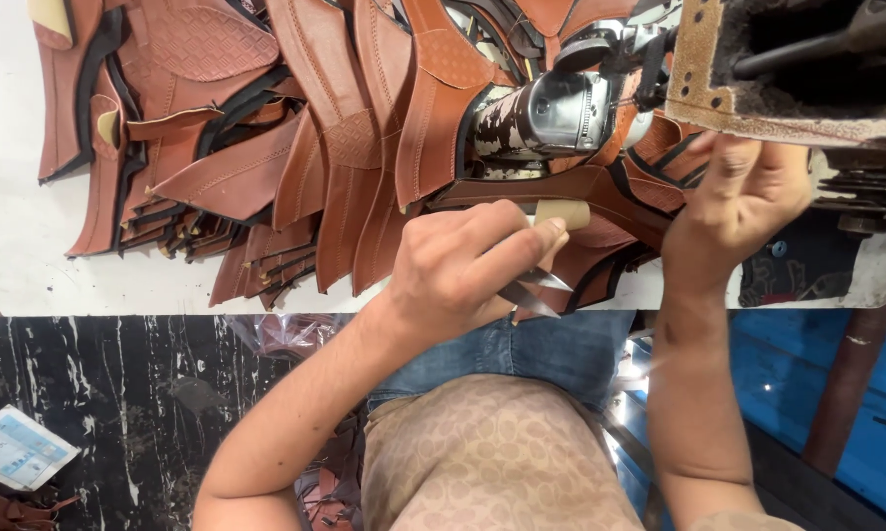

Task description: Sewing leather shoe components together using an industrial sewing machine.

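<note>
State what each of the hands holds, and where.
Left hand holds small metal snips by the handle end, blades sticking out. Right hand grips the brown leather piece's edge.

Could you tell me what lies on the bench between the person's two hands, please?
In the head view, brown leather pieces with black edging lie between the left hand, which holds small snips, and the right hand. A tan tab sits beside the left fingertips.

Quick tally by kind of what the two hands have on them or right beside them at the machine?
Small metal snips, in the left hand: 1
Tan strip at the left fingertips: 1
Brown leather piece under the strip: 1
Stitching machine head, by the right hand: 1
Total: 4
</note>
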